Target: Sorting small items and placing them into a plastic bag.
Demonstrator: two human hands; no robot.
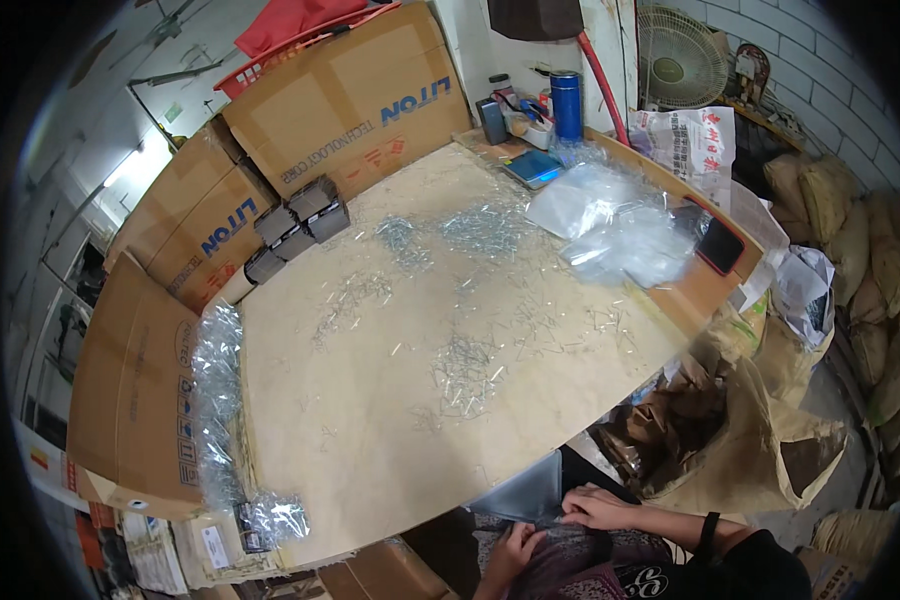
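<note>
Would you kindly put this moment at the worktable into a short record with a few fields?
Left hand: left hand at the lower edge, on patterned cloth in the lap, fingers curled.
Right hand: right hand resting on a grey bag at the table's near edge.
Table: pale wooden table strewn with small metal pins.
Far side: clear plastic bags, blue cylinder, dark phone.
Left side: cardboard boxes, small dark boxes.
</note>
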